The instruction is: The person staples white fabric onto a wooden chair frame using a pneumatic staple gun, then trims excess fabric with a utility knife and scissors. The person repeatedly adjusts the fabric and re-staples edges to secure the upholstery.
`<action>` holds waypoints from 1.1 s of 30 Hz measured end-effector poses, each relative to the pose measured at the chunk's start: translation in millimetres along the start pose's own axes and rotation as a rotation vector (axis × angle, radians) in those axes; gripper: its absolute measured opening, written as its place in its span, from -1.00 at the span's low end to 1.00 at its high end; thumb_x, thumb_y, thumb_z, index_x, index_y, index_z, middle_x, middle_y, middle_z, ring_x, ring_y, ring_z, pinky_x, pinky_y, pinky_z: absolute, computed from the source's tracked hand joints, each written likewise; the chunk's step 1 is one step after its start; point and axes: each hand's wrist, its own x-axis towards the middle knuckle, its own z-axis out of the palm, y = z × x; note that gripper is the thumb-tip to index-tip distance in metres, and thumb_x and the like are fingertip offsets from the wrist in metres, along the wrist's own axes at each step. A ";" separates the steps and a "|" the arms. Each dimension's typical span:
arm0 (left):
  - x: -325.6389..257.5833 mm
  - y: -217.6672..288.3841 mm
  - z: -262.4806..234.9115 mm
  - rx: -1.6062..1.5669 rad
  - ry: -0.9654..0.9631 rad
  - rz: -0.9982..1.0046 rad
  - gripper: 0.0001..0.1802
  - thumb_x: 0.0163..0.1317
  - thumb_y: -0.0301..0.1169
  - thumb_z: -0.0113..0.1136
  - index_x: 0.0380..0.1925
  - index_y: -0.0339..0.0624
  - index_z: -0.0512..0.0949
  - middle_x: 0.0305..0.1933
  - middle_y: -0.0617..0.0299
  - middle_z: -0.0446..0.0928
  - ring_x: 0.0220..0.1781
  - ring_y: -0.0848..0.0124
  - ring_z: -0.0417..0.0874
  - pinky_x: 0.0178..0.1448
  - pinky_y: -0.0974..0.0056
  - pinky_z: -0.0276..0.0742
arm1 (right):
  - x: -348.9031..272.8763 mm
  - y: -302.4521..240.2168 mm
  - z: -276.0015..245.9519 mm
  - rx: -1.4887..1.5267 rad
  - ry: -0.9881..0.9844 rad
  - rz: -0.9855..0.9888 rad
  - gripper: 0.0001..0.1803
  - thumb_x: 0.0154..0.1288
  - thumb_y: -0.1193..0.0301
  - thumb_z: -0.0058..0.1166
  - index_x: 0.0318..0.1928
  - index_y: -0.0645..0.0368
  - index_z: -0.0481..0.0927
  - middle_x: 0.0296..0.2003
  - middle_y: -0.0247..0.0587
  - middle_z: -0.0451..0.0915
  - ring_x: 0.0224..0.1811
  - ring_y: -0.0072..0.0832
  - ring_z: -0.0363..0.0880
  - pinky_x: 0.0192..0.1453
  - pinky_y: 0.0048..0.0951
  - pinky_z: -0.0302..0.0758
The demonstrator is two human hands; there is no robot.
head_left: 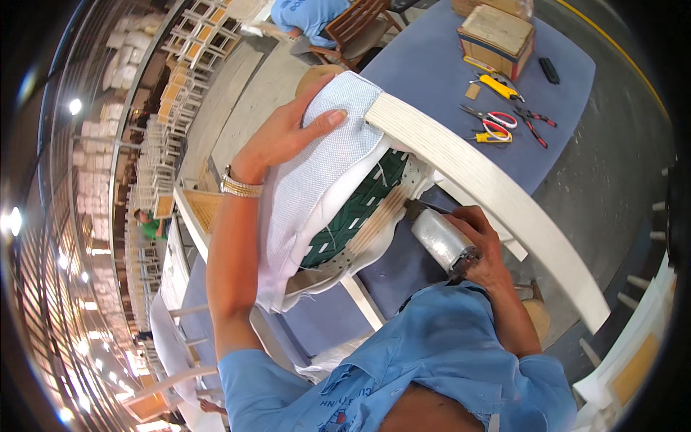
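A white wooden chair frame (497,176) with a pale grey woven fabric cover (309,173) stands tilted in front of me. My left hand (302,126) grips the cover's upper corner, its thumb pressed on the fabric and its fingers round the far edge, partly hidden. Between the fabric's open edges show green webbing straps (353,212) and a bare wooden strip (378,223). In my right hand (479,241) is a silver staple gun (443,241), held by its grip, with its dark nose against or very near that strip; actual contact cannot be made out.
Beyond the chair, a blue-covered table (425,65) carries a box (497,36), red-handled scissors (497,126), a yellow cutter (497,86), pliers (533,129) and a black object (548,70). A person in blue (309,18) is at the far side. Stacked chairs (187,79) line the left.
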 end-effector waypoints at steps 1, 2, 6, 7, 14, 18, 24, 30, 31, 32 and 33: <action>1.7 11.7 1.2 0.040 0.000 0.009 -0.05 0.34 0.22 0.16 0.51 -0.20 0.20 0.43 -0.21 0.39 0.46 0.00 0.41 0.49 0.10 0.29 | 4.7 1.1 1.4 -0.029 0.042 -0.102 -0.14 -0.21 0.46 0.46 0.27 0.14 0.56 0.15 0.02 0.60 0.11 -0.08 0.63 0.19 -0.22 0.56; 3.0 20.6 0.9 0.079 0.002 0.015 -0.04 0.35 0.20 0.16 0.52 -0.23 0.16 0.46 -0.24 0.34 0.52 -0.02 0.35 0.53 0.09 0.24 | 9.1 -3.2 -0.3 -0.012 0.098 -0.189 -0.16 -0.19 0.46 0.46 0.27 0.16 0.56 0.14 0.03 0.60 0.10 -0.08 0.64 0.18 -0.22 0.57; 0.9 38.2 3.7 0.082 0.031 -0.033 0.04 0.27 0.18 0.26 0.52 -0.29 0.13 0.45 -0.30 0.33 0.48 -0.05 0.40 0.50 0.07 0.28 | 27.8 -26.2 -0.6 0.096 0.221 -0.364 -0.28 -0.05 0.47 0.39 0.24 0.23 0.57 0.13 0.06 0.62 0.11 -0.08 0.65 0.18 -0.18 0.57; -0.4 45.1 4.0 0.091 0.034 -0.051 0.04 0.26 0.17 0.27 0.52 -0.30 0.14 0.44 -0.31 0.34 0.48 -0.06 0.40 0.49 0.07 0.29 | 33.3 -27.1 4.0 0.132 0.262 -0.374 -0.29 -0.03 0.48 0.37 0.24 0.23 0.57 0.14 0.06 0.62 0.12 -0.08 0.65 0.19 -0.18 0.56; -7.7 60.6 25.5 0.319 0.161 -0.136 -0.03 0.29 0.00 0.26 0.53 -0.29 0.08 0.40 -0.32 0.36 0.42 -0.12 0.44 0.45 0.05 0.33 | 53.5 14.1 55.8 0.317 0.310 -0.205 -0.05 -0.18 0.43 0.55 0.36 0.10 0.50 0.30 0.01 0.51 0.37 -0.06 0.46 0.46 -0.14 0.36; -17.9 41.0 37.7 0.508 0.236 -0.114 0.07 0.20 -0.04 0.33 0.57 -0.13 -0.03 0.38 -0.23 0.35 0.32 -0.18 0.49 0.24 -0.16 0.48 | 71.7 -2.5 51.8 0.205 0.293 -0.304 -0.04 -0.10 0.44 0.53 0.41 0.06 0.42 0.36 -0.04 0.43 0.41 -0.09 0.38 0.50 -0.16 0.29; -16.0 55.0 46.0 0.570 0.249 -0.191 0.14 0.10 -0.24 0.42 0.58 -0.14 -0.07 0.44 -0.19 0.28 0.39 -0.16 0.41 0.33 -0.22 0.37 | 91.0 -26.2 44.0 0.205 0.380 -0.308 -0.19 -0.04 0.46 0.49 0.32 0.19 0.52 0.23 0.03 0.57 0.26 -0.10 0.56 0.39 -0.19 0.43; -12.8 62.9 50.6 0.593 0.264 -0.262 0.17 0.05 -0.32 0.47 0.58 -0.16 -0.06 0.43 -0.18 0.29 0.36 -0.15 0.43 0.33 -0.22 0.36 | 89.2 -24.1 43.1 0.174 0.324 -0.285 -0.12 -0.08 0.44 0.52 0.35 0.12 0.49 0.26 0.00 0.54 0.28 -0.08 0.53 0.40 -0.17 0.43; -12.8 63.3 51.9 0.603 0.262 -0.267 0.17 0.04 -0.32 0.48 0.58 -0.16 -0.06 0.43 -0.18 0.29 0.36 -0.15 0.43 0.33 -0.22 0.36 | 89.6 -23.3 44.5 0.169 0.319 -0.285 -0.11 -0.09 0.43 0.52 0.36 0.10 0.49 0.26 -0.01 0.54 0.29 -0.08 0.53 0.40 -0.17 0.43; -12.7 63.7 53.4 0.612 0.260 -0.272 0.18 0.04 -0.32 0.48 0.58 -0.17 -0.06 0.43 -0.18 0.29 0.36 -0.15 0.43 0.32 -0.22 0.37 | 89.4 -22.4 44.5 0.162 0.312 -0.279 -0.10 -0.10 0.43 0.53 0.36 0.09 0.48 0.26 -0.01 0.54 0.29 -0.08 0.52 0.41 -0.17 0.43; -12.9 64.8 52.7 0.627 0.259 -0.276 0.18 0.03 -0.31 0.49 0.57 -0.17 -0.05 0.43 -0.18 0.29 0.35 -0.15 0.43 0.32 -0.22 0.37 | 90.0 -23.3 44.3 0.158 0.302 -0.275 -0.09 -0.10 0.42 0.53 0.37 0.08 0.48 0.27 -0.01 0.53 0.30 -0.08 0.52 0.41 -0.16 0.43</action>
